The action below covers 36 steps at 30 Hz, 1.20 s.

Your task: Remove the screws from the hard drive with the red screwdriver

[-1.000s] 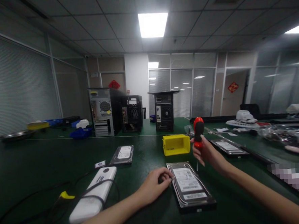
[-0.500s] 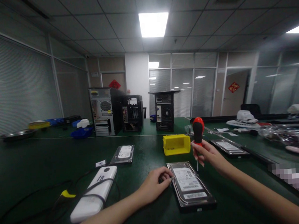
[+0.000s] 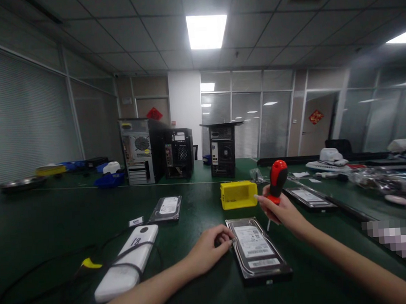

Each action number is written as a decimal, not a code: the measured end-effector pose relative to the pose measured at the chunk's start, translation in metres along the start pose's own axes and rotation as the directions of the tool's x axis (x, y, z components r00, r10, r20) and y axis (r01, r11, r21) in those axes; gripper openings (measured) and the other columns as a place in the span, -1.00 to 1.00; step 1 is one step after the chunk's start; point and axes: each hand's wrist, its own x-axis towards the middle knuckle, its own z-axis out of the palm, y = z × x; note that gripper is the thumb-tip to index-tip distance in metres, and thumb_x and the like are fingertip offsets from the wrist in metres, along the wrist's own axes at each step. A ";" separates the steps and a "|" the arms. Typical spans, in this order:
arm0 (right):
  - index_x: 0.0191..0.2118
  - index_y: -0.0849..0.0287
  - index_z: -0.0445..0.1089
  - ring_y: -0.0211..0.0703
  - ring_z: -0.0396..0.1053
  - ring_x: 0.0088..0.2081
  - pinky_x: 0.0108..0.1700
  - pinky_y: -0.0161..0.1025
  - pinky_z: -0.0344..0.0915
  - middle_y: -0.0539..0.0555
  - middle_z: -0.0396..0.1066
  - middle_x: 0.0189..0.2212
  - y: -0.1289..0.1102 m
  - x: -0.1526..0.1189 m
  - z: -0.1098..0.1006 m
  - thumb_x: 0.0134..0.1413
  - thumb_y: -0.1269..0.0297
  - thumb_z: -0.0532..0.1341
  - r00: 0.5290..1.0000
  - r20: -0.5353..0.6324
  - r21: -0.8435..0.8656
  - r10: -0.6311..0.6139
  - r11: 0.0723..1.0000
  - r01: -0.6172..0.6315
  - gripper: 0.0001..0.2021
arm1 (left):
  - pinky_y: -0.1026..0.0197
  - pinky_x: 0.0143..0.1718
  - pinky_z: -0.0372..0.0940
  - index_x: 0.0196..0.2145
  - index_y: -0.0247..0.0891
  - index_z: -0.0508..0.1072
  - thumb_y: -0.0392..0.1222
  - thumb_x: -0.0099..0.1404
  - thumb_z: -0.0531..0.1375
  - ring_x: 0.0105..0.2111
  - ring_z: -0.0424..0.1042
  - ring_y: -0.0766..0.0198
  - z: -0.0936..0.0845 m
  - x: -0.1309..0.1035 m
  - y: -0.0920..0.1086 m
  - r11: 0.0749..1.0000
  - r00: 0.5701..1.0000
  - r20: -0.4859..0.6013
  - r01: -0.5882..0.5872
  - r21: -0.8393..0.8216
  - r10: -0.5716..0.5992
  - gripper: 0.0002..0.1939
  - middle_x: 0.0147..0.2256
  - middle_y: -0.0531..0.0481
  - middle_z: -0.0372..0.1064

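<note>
A hard drive [image 3: 254,247] lies label up on the green table in front of me. Curled at its left edge is my left hand [image 3: 210,247], with thumb and fingertips against the drive's side. My right hand [image 3: 284,211] is closed around a red and black screwdriver [image 3: 278,179]. The screwdriver's handle leans to the right, and its metal shaft points down beside the drive's upper right edge; I cannot tell whether the tip touches anything. Just behind, a yellow bin [image 3: 239,195] rests on its side, opening toward me, with a few small bits inside.
A second hard drive [image 3: 168,208] lies left of centre, and a third drive [image 3: 309,198] lies right. A white power bank [image 3: 127,264] with a black cable sits at the left front. Computer cases [image 3: 141,151] stand at the back. Bagged parts [image 3: 380,182] fill the right side.
The screwdriver has gone from nearly upright to leaning, its handle tipped right. My right hand has shifted slightly right with it. My left hand and the drive stay in place.
</note>
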 end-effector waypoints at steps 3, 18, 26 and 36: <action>-0.24 0.14 0.08 -0.46 -0.08 -0.71 -0.69 -0.46 -0.16 -0.22 -0.05 -0.69 -0.002 0.002 0.002 -0.08 -0.07 0.21 0.998 0.046 0.087 0.031 0.996 -0.035 -0.55 | 0.31 -0.27 0.20 -0.23 -0.34 0.44 -0.30 0.20 0.11 -0.32 0.31 0.29 0.000 0.001 0.000 1.000 1.000 -0.001 -0.006 0.003 0.006 -0.81 -0.33 -0.03 0.38; -0.33 0.19 0.23 -0.34 0.21 -0.61 -0.65 -0.39 0.10 -0.04 0.24 -0.57 -0.006 0.005 -0.002 0.00 -0.03 0.17 0.997 0.066 0.007 -0.046 0.999 0.046 -0.66 | 0.30 -0.26 0.20 -0.23 -0.33 0.43 -0.30 0.21 0.10 -0.31 0.32 0.28 -0.001 0.000 0.003 1.000 1.000 0.012 0.022 0.007 -0.022 -0.82 -0.33 -0.02 0.37; -0.18 0.09 0.06 -0.27 0.26 -0.57 -0.65 -0.37 0.18 -0.09 0.26 -0.55 0.000 0.004 -0.004 -0.06 0.00 0.23 0.986 -0.116 0.096 -0.119 0.987 0.130 -0.57 | 0.29 -0.26 0.20 -0.23 -0.34 0.43 -0.27 0.22 0.10 -0.32 0.32 0.27 -0.001 0.001 0.001 1.000 1.000 0.011 0.004 0.013 -0.005 -0.82 -0.33 -0.03 0.37; 0.01 0.10 0.11 -0.08 0.33 -0.23 -0.48 -0.29 0.32 0.10 0.31 -0.25 -0.011 -0.008 -0.026 0.00 0.08 0.19 0.995 -0.041 0.096 -0.092 0.991 0.096 -0.54 | 0.29 -0.23 0.21 -0.21 -0.30 0.41 -0.25 0.24 0.08 -0.29 0.33 0.26 -0.003 0.000 0.008 0.998 0.998 0.029 0.049 0.044 -0.050 -0.81 -0.32 -0.02 0.36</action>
